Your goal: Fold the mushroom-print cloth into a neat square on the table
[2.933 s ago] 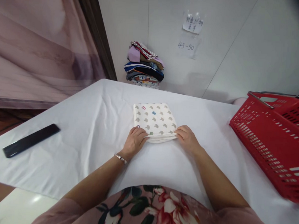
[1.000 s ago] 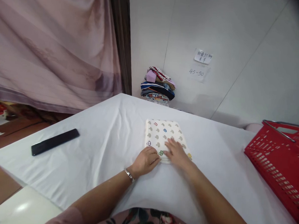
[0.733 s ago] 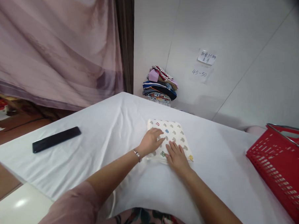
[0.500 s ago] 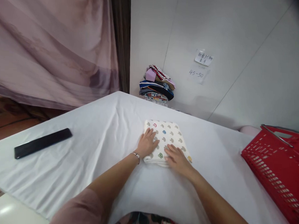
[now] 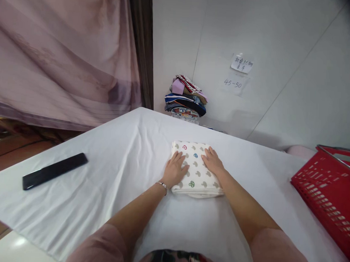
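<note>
A folded white cloth (image 5: 196, 172) with a print of grey, red, blue and green mushrooms lies on the white-covered table in front of me. It is a flat, layered stack, roughly square. My left hand (image 5: 175, 170) rests flat on its left side, fingers spread, a bracelet on the wrist. On the far right part of the cloth lies my right hand (image 5: 213, 162), palm down with fingers stretched out. Both hands touch the top layer and grip nothing.
A red plastic basket (image 5: 329, 184) with a metal handle stands at the right. A long black object (image 5: 55, 171) lies at the left. Behind the table's far edge is a pile of folded fabrics (image 5: 186, 98) by the wall. Paper notes (image 5: 241, 65) hang there.
My right hand has slid away from me, from the cloth's near part to its far right side. My left hand stays at the left side of the cloth.
</note>
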A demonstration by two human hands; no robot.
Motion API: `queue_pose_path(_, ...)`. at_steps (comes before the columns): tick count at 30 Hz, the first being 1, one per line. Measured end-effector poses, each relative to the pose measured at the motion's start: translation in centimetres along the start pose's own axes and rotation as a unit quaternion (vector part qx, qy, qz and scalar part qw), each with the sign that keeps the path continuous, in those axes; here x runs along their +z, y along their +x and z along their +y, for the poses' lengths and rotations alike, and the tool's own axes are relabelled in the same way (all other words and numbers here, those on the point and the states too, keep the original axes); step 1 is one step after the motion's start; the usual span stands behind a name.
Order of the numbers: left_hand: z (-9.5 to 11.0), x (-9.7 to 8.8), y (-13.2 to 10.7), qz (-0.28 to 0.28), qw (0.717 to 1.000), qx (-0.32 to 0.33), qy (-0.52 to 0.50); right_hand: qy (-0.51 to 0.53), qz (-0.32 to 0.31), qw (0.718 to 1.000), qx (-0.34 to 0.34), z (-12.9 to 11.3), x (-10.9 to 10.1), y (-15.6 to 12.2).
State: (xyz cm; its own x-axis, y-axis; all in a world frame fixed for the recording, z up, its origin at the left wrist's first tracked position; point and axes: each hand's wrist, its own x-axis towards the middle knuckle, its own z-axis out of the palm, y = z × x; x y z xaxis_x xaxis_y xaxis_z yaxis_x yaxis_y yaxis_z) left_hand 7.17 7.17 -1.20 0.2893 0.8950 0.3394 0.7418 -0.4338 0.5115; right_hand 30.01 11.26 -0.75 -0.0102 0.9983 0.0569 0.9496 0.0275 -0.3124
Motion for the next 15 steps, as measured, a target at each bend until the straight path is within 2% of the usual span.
queue_pose_path(8,-0.2,0.3,-0.3,0.023,1.000,-0.017,-0.011,-0.010,-0.049,0.999,0.001,0.3,-0.9,-2.6)
queue_pose_path(11,-0.3,0.6,-0.5,0.046,0.998,-0.048,-0.008,0.027,-0.049,0.998,-0.003,0.9,-1.3,-5.1)
queue_pose_path(15,-0.4,0.6,-0.7,0.064,0.993,-0.096,-0.006,0.122,-0.022,0.992,0.031,2.5,-1.2,-9.3)
